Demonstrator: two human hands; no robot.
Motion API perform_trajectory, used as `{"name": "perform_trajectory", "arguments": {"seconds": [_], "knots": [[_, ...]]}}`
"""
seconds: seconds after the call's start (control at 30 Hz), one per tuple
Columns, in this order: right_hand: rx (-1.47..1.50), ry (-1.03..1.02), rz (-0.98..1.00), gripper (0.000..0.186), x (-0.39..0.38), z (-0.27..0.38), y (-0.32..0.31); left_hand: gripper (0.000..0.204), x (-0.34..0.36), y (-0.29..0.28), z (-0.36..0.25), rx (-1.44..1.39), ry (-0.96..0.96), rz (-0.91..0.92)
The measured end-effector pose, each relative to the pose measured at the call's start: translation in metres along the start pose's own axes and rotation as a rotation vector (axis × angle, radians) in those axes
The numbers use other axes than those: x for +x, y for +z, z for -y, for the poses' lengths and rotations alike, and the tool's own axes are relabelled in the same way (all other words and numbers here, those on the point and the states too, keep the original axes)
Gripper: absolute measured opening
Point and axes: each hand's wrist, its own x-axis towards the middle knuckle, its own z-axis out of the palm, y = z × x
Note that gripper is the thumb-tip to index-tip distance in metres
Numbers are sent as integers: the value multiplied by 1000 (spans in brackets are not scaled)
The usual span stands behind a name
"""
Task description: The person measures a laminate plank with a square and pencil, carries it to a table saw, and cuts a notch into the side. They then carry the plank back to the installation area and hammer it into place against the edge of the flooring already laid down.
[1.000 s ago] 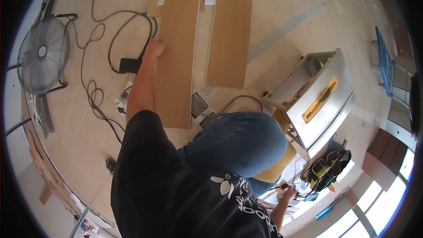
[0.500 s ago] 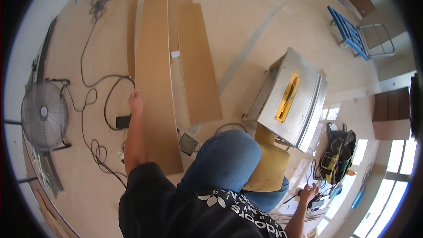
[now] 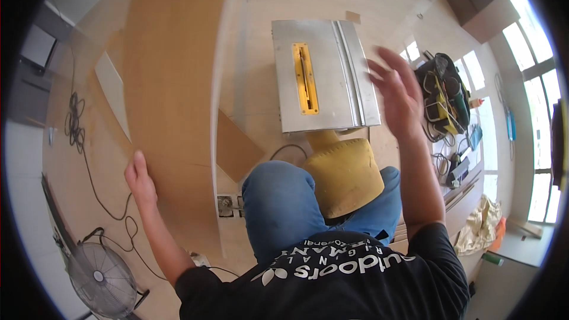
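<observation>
My left hand (image 3: pixel 142 182) grips the left edge of a long brown board (image 3: pixel 172 112), with part of the hand hidden by the board. The board is raised and slants away from me, its right edge beside my left knee. In front of my knees stands a table saw (image 3: pixel 333 53) with a bare metal top. Its yellow insert (image 3: pixel 315 95) surrounds a slot with the blade in it. My right hand (image 3: pixel 400 98) is held off the saw's right edge, empty, fingers apart and slightly blurred.
A yellow curved piece (image 3: pixel 349 178) sits between my knees. Another brown board (image 3: pixel 234 145) lies under the raised one. Right of the saw are a tool bag (image 3: pixel 441 95) and loose tools. At left are a floor fan (image 3: pixel 102 278) and trailing black cables (image 3: pixel 74 118).
My left hand has lifted the board off the floor stack. My right hand has swung from the lower right up beside the saw. The view has turned right.
</observation>
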Motion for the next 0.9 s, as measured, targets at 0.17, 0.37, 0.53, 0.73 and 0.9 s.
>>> {"name": "perform_trajectory", "arguments": {"seconds": [0.17,0.37,0.53,0.73,0.9], "knots": [[554,93,392,68,-6,-8,48,40,60,85,-108,358,489,371],[715,-35,-244,43,-48,2,8,47,160,89,-97,742,984,-65],[661,-20,-381,36,-16,-16,-92,54,195,88,21,446,230,-104],[609,61,-598,26,79,-49,-98,40,214,146,70,-822,-148,1],[511,137,-583,27,129,-87,-84,31,124,302,0,-1245,-573,109]]}}
